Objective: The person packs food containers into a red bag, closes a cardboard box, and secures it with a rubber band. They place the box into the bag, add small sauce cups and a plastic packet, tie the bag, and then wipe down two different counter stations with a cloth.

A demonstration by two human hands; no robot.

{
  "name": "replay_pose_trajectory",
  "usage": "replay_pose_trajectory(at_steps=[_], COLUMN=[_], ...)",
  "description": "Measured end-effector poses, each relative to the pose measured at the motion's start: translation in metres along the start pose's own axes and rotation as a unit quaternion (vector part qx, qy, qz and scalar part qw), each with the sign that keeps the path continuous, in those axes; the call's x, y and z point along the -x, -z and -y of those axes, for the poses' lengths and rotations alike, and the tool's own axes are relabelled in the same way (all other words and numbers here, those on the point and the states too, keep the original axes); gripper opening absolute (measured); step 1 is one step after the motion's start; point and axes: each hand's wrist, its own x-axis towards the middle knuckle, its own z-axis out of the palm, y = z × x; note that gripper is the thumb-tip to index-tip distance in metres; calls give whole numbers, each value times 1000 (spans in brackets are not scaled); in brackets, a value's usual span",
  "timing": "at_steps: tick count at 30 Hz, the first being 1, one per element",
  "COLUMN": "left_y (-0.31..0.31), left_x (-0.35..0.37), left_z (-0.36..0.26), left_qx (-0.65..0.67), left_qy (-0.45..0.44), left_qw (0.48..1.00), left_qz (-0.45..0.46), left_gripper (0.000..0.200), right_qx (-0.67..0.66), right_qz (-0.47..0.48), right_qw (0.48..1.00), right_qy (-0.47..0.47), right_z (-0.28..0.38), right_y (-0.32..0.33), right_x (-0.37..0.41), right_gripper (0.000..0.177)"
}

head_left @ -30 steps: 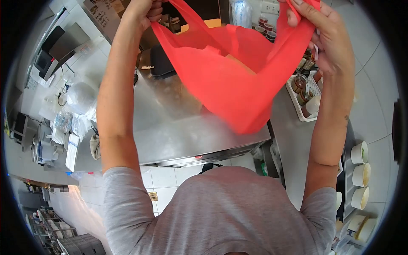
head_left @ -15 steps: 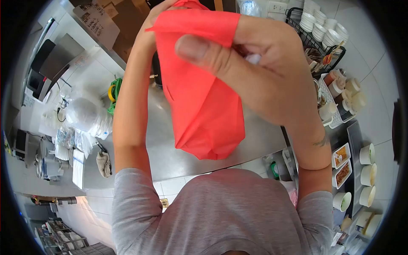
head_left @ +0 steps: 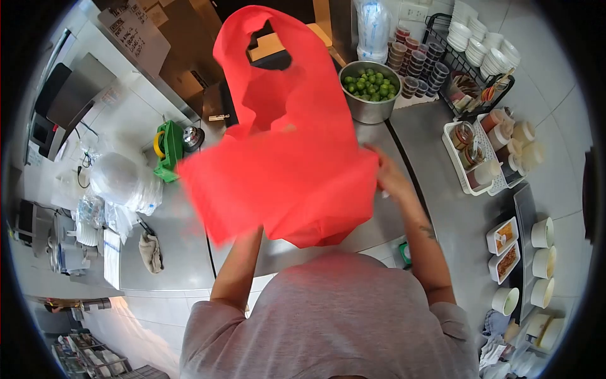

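Note:
A red non-woven bag point(head_left: 284, 164) with cut-out handles is spread wide and blurred above the steel counter point(head_left: 183, 252). My right hand point(head_left: 390, 179) grips the bag's right edge, low over the counter. My left forearm point(head_left: 238, 268) runs up underneath the bag, and the bag hides my left hand. The handles point away from me, toward the back of the counter.
A steel bowl of limes point(head_left: 369, 88) stands behind the bag beside stacked small tubs point(head_left: 413, 66). A white tray of jars point(head_left: 486, 158) and white cups point(head_left: 541, 234) sit at the right. A green tape dispenser point(head_left: 169, 148), wrapped lids point(head_left: 123, 180) and a cloth point(head_left: 150, 251) lie at the left.
Both arms have come down from overhead. The bag, bunched between my hands before, is now spread wide low over the counter, and my left hand has gone beneath it.

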Motion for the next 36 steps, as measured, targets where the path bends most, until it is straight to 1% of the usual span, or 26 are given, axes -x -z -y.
replay_pose_trajectory(at_steps=[1, 3, 5, 7, 8, 9, 10, 11, 13, 14, 15, 16, 17, 19, 20, 21, 23, 26, 29, 30, 31, 32, 33, 34, 35, 36], left_y=[-6, -9, -7, -1, 7, 20, 24, 29, -10, -53, -68, -94, -112, -128, -137, -141, -150, -140, -148, -153, -157, -156, -154, -155, -157, -159], left_x=[-4, -6, -6, -9, -12, -15, -17, -26, -29, -8, -9, -3, -5, -12, -13, -5, 12, 25, 27, 26, 25, 20, 13, 7, 4, 2], left_z=[-2, 2, 5, 8, 6, -3, -17, -39, -118, -151, -173, -192, -203, -210, -213, -211, -208, -191, -167, -159, -156, -165, -180, -192, -197, -201], left_qx=[18, 24, -8, -52, -208, -355, -492, -424, -281, -309, -349, -400, -427, -463, -477, -493, -525, -527, -506, -499, -442, -425, -408, -390, -291, -296], left_qy=[-12, -25, -45, -66, -149, -228, -301, -313, -332, -368, -434, -444, -436, -295, -223, -191, -130, -169, -213, -223, -239, -221, -202, -182, -161, -174], left_qw=[1000, 999, 997, 991, 960, 899, 808, 844, 899, 877, 830, 802, 791, 818, 818, 811, 792, 772, 780, 785, 828, 848, 867, 885, 925, 919], left_qz=[0, -22, -64, -105, -113, -118, -121, -95, -43, -21, 0, 7, 54, 173, 232, 249, 283, 314, 302, 293, 251, 227, 204, 180, 183, 193], left_gripper=[58, 59, 58, 57, 58, 59, 59, 66, 79, 81, 77, 76, 72, 66, 64, 66, 72, 73, 78, 80, 54, 44, 35, 29, 20, 19], right_qx=[-98, -182, -185, -243, -284, -237, -189, -140, -153, -181, -177, -175, -111, 45, 91, 136, 130, 50, 50, 36, 22, 8, 60, 67, 74, 80], right_qz=[18, 65, 100, 90, 74, 36, -3, -40, -86, -44, -14, 17, -1, -87, -101, -116, -51, -78, -26, -38, -49, -61, -83, -103, -123, -143], right_qw=[995, 979, 976, 964, 954, 969, 980, 988, 982, 973, 966, 955, 951, 918, 910, 899, 933, 931, 913, 915, 916, 916, 898, 912, 924, 935], right_qy=[-33, -58, -50, -54, -60, -58, -56, -53, 76, 135, 187, 237, 287, 385, 392, 399, 333, 354, 405, 401, 398, 396, 429, 392, 354, 316], right_z=[6, 3, -16, -1, 13, 22, 31, 36, 23, 41, 66, 91, 109, 143, 150, 157, 162, 165, 165, 163, 162, 162, 166, 171, 177, 180], right_y=[-13, -23, -23, -28, -29, -27, -25, -24, -6, 2, 7, 12, 2, -24, -29, -33, -33, -42, -54, -59, -64, -67, -60, -57, -55, -53], right_x=[11, 16, 6, 12, 19, 23, 26, 26, 20, 34, 50, 67, 73, 76, 71, 66, 53, 40, 27, 22, 16, 11, 7, 13, 22, 27], right_gripper=[67, 70, 70, 68, 67, 67, 66, 66, 69, 69, 69, 69, 66, 58, 52, 46, 33, 21, 27, 28, 29, 30, 46, 55, 65, 75])
